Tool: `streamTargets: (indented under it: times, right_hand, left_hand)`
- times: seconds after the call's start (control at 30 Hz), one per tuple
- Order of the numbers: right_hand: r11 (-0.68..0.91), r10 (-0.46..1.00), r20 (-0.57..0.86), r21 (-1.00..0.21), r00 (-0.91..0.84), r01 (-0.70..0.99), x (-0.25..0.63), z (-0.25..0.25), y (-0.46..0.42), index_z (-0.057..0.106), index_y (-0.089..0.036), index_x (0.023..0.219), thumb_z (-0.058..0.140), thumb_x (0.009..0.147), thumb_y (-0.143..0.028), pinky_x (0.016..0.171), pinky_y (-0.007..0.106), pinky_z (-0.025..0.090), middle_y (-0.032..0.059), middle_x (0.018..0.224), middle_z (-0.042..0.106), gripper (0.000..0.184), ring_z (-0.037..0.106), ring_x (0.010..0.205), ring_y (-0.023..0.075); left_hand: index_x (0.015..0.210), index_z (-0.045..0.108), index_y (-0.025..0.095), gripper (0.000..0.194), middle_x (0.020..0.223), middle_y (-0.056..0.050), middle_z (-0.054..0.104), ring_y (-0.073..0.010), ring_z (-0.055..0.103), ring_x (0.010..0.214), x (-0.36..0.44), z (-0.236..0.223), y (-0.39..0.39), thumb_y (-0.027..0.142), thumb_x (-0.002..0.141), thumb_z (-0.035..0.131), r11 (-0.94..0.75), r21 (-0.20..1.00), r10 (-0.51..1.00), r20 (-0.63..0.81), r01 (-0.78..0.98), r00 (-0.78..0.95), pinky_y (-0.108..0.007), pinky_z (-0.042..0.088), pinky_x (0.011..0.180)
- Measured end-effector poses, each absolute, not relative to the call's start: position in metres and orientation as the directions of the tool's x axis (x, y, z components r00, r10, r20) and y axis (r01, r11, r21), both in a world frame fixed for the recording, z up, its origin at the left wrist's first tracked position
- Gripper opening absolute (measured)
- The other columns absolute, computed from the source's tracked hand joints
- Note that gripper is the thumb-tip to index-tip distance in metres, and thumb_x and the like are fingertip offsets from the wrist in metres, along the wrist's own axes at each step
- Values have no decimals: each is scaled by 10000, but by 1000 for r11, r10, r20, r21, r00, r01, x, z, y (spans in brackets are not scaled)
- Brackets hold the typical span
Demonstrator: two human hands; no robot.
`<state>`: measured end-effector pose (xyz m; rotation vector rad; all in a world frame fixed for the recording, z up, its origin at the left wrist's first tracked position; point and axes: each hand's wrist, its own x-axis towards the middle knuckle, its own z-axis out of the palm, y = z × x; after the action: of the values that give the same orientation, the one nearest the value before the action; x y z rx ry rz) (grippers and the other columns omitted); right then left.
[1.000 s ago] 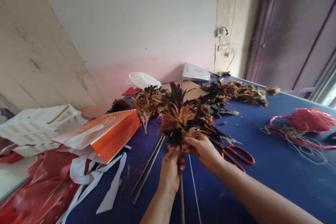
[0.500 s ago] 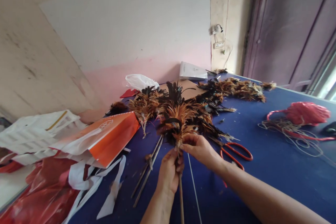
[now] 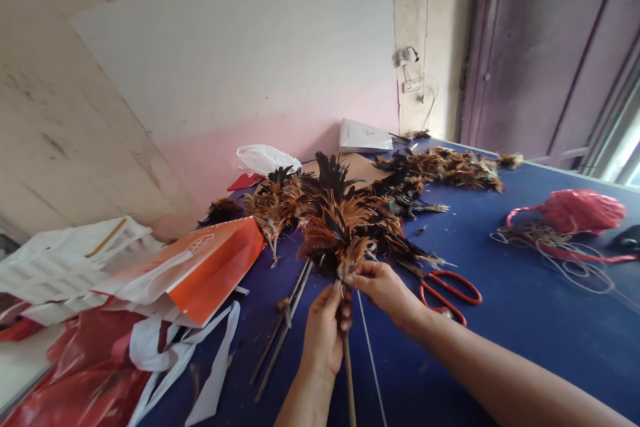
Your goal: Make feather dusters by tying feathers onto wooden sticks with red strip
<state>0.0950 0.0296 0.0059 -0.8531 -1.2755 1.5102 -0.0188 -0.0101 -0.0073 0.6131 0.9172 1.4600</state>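
My left hand (image 3: pixel 324 333) is wrapped around the stick of a feather duster (image 3: pixel 340 230), just below its brown and black feathers. The bare wooden stick (image 3: pixel 349 380) runs down from my fist toward the bottom of the view. At the base of the plumes, my right hand (image 3: pixel 381 288) pinches the quill end of a feather against the stick; its fingertips partly cover the spot. A pale string (image 3: pixel 371 353) stretches downward beside the stick. Close by on the right lie scissors (image 3: pixel 453 288) with red handles.
Feather bundles (image 3: pixel 450 167) spread over the back of the blue table (image 3: pixel 560 347). A pink twine ball (image 3: pixel 583 210) sits at right. Thin sticks (image 3: pixel 281 340) lie left of my hands, near an orange and white bag (image 3: pixel 215 273) and red plastic (image 3: pixel 95 367).
My right fingers have shifted slightly at the feather base, and the plumes there have changed position, with brown feathers now fanned lower left. My left hand keeps its grip on the stick.
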Motion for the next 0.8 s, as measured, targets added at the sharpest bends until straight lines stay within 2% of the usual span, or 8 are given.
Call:
streamTargets:
  times: [0.13, 0.27, 0.37, 0.53, 0.67, 0.8]
  right_hand:
    - [7, 961, 45, -990, -273, -141, 95, 1, 32, 501, -171, 682, 656, 657, -369, 388, 177, 315, -64, 511, 472, 253, 399, 416, 60]
    - [54, 934, 47, -999, -353, 9, 97, -5, 39, 528, -157, 806, 594, 711, -446, 360, 182, 308, -55, 541, 489, 311, 399, 383, 63]
    - [194, 913, 111, -964, -392, 179, 99, -5, 39, 563, -135, 710, 523, 771, -436, 403, 184, 289, -47, 512, 451, 309, 371, 423, 60]
    - [452, 865, 292, -807, -408, 381, 102, 9, 26, 565, -141, 607, 521, 774, -306, 448, 190, 244, -40, 507, 446, 239, 354, 486, 69]
    - [577, 790, 350, -701, -504, 418, 105, 25, 9, 561, -152, 611, 482, 781, -218, 463, 195, 243, -24, 531, 491, 198, 368, 487, 73]
    - [630, 735, 397, -700, -550, 337, 103, 32, 0, 517, -145, 579, 453, 778, -160, 476, 191, 257, -22, 545, 490, 209, 365, 489, 67]
  left_hand:
    - [654, 625, 102, 273, 547, 37, 490, -2, 341, 401, -19, -7, -10, 329, 587, 761, 54, 830, 983, -141, -555, -115, -115, 212, 339]
    - [643, 615, 107, 288, 546, 37, 493, -5, 343, 400, -18, -6, -11, 333, 558, 773, 24, 841, 980, -128, -541, -155, -116, 196, 336]
    - [635, 608, 113, 290, 528, 40, 483, -13, 335, 397, -19, -6, -10, 355, 576, 756, -18, 865, 975, -96, -501, -202, -124, 188, 337]
    - [660, 591, 126, 293, 449, 77, 380, -27, 269, 376, -21, -8, -11, 396, 639, 702, -74, 924, 958, -39, -376, -284, -150, 174, 352]
    - [663, 564, 140, 307, 442, 89, 321, -40, 257, 392, -22, -11, -12, 430, 669, 666, -91, 953, 953, -1, -290, -303, -168, 195, 381]
    - [588, 516, 149, 342, 437, 80, 314, -51, 255, 405, -23, -15, -13, 454, 692, 629, -132, 970, 952, 66, -204, -300, -180, 199, 388]
